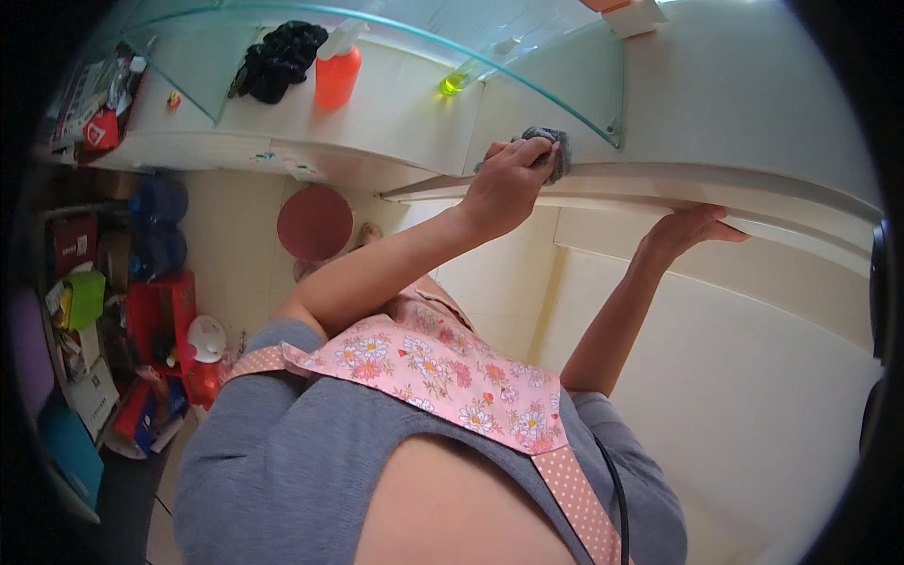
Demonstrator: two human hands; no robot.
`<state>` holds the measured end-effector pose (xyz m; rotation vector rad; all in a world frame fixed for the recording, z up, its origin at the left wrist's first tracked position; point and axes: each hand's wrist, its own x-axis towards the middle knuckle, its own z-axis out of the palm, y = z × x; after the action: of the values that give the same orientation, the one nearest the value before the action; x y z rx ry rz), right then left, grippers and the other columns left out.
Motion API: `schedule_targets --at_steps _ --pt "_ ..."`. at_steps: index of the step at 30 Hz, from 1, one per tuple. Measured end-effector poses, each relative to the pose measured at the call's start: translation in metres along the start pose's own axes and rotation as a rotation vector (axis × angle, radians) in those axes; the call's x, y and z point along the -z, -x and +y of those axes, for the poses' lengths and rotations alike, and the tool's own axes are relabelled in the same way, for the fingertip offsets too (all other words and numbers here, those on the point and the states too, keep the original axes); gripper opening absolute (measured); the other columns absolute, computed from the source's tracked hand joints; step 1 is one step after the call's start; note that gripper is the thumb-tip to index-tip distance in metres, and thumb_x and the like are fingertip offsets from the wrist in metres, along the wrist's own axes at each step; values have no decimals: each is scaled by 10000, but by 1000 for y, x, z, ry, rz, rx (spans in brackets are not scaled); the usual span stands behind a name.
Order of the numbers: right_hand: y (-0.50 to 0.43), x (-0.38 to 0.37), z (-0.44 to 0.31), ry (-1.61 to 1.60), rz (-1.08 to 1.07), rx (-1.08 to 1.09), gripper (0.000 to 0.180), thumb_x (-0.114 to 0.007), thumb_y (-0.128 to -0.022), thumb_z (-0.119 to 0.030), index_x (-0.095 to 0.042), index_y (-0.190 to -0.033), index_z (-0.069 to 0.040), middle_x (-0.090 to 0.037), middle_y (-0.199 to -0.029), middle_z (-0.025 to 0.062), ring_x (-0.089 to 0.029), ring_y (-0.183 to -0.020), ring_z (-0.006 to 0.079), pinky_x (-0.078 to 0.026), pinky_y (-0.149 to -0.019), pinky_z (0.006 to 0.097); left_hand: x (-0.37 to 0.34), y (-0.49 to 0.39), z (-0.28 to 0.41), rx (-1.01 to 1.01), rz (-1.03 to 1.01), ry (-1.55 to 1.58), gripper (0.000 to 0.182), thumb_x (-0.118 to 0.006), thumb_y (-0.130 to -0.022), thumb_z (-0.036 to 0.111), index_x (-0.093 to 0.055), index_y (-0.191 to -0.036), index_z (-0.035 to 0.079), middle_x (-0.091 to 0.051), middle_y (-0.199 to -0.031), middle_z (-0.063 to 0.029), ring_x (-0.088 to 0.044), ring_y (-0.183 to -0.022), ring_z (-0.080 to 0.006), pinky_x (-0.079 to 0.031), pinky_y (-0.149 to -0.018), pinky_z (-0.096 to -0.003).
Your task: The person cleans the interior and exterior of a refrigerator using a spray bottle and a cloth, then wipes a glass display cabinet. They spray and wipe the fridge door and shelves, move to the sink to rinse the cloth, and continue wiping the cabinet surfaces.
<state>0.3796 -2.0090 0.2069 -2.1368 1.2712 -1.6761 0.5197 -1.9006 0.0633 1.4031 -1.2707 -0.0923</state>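
My left hand is closed around a bunched grey cloth and presses it on the white ledge, by its front rim. Just above the cloth is the lower corner of a clear glass panel with a greenish edge. To the right, my right hand rests against the pale front edge of the ledge and holds nothing. Some of its fingers are hidden. A spray bottle of orange-red liquid and a clear bottle of yellow-green liquid stand farther left on the white surface.
A black bundled fabric item lies beside the spray bottle. At the upper right is a small box. Below the ledge stands a round dark-red stool. Blue water bottles, a red crate and a loaded shelf line the left side.
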Motion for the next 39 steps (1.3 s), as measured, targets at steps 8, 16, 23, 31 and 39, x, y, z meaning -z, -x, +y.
schedule_targets --at_steps 8,16,23,31,39 --pt "1 -4 -2 28 26 94 872 -330 -1081 -550 115 -1555 31 -67 -1572 346 -315 -1392 402 -341 -1139 502 12 -3 20 -65 13 15 361 -624 -843 40 -681 -1199 58 -612 -1211 -56 -608 -1089 -241 -417 -944 -401" --pt "1 -5 20 102 93 116 931 -332 -1058 -605 81 -1556 63 -121 -1539 357 -315 -1385 419 -346 -1130 489 14 -12 34 -40 46 77 474 -637 -817 -19 -660 -1281 77 -598 -1211 -47 -610 -1100 -231 -427 -906 -398" --pt "-1 -5 8 23 84 152 997 -366 -1031 -657 42 -1557 86 -170 -1528 343 -327 -1379 428 -352 -1122 492 8 26 -31 127 -192 -164 336 -622 -909 35 -671 -1238 80 -646 -1136 -43 -662 -975 -206 -483 -787 -369" --pt "-3 -7 21 -23 126 185 956 -461 -1011 -619 -7 -1558 21 -267 -1468 313 -418 -1307 393 -498 -993 489 51 24 -43 823 -46 1570 345 -485 -1093 262 -472 -1371 59 -662 -1172 -62 -674 -1030 -140 -572 -909 -324" --pt "1 -17 0 -60 167 156 954 -453 -1012 -649 -79 -1546 48 -321 -1407 283 -405 -1301 388 -432 -1042 449 58 27 -57 1022 0 1787 390 -439 -1100 366 -596 -1220 30 -694 -1061 -99 -685 -986 -204 -566 -923 -399"
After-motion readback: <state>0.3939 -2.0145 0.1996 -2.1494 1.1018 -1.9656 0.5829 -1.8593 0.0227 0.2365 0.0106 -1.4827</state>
